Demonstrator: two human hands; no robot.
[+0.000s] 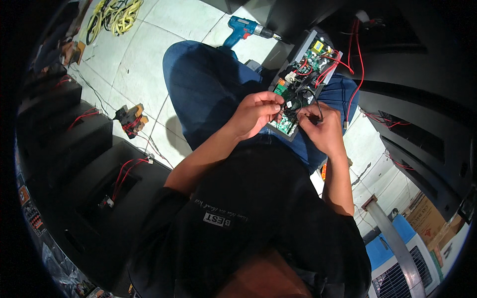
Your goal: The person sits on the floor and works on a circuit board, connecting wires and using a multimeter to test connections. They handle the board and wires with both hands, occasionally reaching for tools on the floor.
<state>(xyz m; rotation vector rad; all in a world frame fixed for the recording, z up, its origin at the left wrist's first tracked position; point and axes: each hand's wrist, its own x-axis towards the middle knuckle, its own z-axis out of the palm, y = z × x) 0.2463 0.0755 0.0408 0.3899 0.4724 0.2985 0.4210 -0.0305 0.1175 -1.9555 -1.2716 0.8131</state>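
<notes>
Head view. Circuit-board module (307, 67) is laid across the lap, on blue trousers (198, 84), its near end by the hands. Left hand (259, 114) is held at the module's left edge, thumb and fingertips drawn close together by black wires (297, 101); whether a wire is clamped cannot be told. Right hand (323, 130) is curled at the opposite edge, partly crossed by a black cable (316, 102); its grip is hidden. Beyond the knee, a blue cordless drill (242, 32) and a yellow cable bundle (115, 17) are seen on the tiled floor (141, 59).
</notes>
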